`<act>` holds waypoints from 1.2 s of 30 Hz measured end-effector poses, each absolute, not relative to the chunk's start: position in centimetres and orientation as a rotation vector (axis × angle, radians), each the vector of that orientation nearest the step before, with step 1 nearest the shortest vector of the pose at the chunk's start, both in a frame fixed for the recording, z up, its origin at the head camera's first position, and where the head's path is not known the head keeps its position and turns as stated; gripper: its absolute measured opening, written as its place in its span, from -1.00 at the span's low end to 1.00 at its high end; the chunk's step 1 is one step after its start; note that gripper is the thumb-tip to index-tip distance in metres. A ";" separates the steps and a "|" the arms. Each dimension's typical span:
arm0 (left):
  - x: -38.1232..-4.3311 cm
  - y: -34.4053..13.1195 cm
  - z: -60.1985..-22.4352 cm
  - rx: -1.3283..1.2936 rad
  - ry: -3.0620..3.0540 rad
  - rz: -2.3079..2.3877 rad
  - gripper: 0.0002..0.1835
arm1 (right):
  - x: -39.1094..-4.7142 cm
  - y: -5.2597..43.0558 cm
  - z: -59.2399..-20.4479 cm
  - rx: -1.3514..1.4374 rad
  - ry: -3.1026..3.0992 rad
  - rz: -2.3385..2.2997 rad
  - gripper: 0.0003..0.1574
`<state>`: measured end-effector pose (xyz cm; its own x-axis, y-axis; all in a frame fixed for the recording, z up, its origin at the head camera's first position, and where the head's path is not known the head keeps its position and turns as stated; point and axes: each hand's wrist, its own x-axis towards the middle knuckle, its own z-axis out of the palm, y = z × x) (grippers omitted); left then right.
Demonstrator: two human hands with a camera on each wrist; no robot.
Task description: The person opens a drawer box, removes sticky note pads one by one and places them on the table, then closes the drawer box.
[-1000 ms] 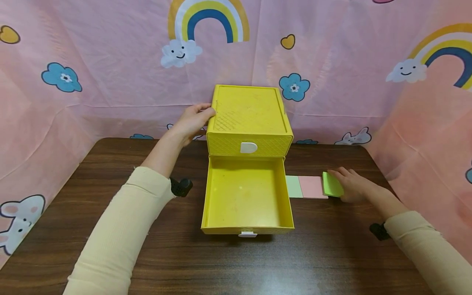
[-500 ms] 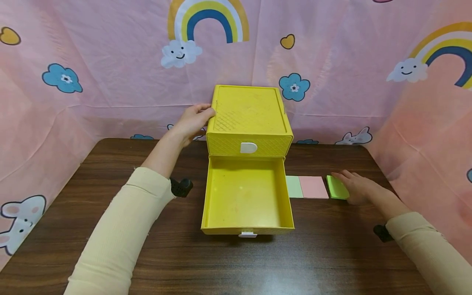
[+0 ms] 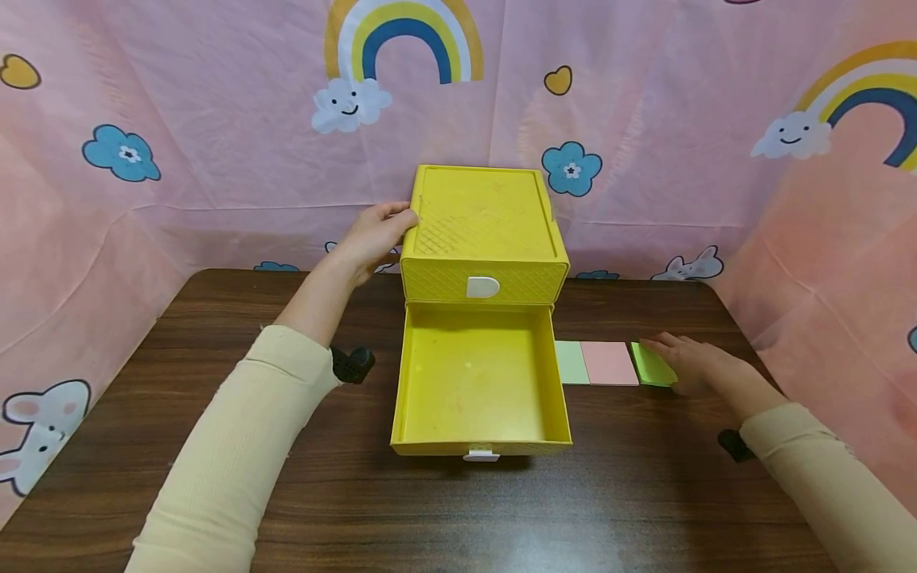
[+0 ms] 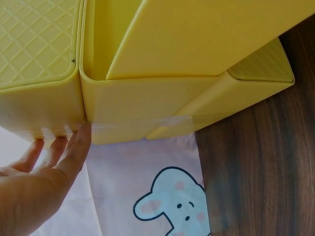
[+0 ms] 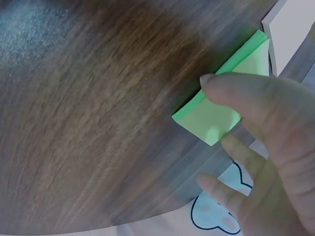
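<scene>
Two arms in cream sleeves come in from the lower corners: the left sleeve [image 3: 222, 454] slants steeply forward, the right sleeve [image 3: 824, 461] angles inward and stays low over the brown table [image 3: 308, 493]. Between them, a yellow drawer [image 3: 473, 382] is pulled out toward the person, its floor bare.

To the right of the drawer, the right hand [image 3: 691, 366] grips a green pad [image 3: 650, 366] of paper by its opposite edges, the thumb on the near edge and fingers toward the far one, so the gap is only as wide as the pad. The right wrist view shows the thickness of the pad and the thumb laid over its edge, with two other fingers spread apart; from above, the hand covers much of this. The pad is just beside a pink pad [image 3: 609, 364], which adjoins a mint pad [image 3: 571, 363] near the drawer's side.

Farther back, the left hand [image 3: 372, 239] rests against the side of the yellow box [image 3: 487, 211], thumb at its top edge. The left wrist view alone shows the fingertips, nearly straight and slightly fanned, touching that side, and a clear strip [image 4: 142, 123] along it. Behind hangs a pink cloth [image 3: 458, 127] with rainbows.
</scene>
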<state>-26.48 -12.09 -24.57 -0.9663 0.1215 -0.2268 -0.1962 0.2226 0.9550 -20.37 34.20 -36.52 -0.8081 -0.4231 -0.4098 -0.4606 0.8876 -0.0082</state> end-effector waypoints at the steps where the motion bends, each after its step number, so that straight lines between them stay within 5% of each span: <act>1: -26.5 -12.1 -24.6 -0.070 2.243 1.813 -0.41 | -20.4 34.2 -36.4 -0.653 2.645 0.129 -0.05; 36: -26.5 -12.2 -24.6 -0.049 2.257 1.799 -0.40 | -20.6 33.6 -36.3 -0.634 2.641 0.044 -0.07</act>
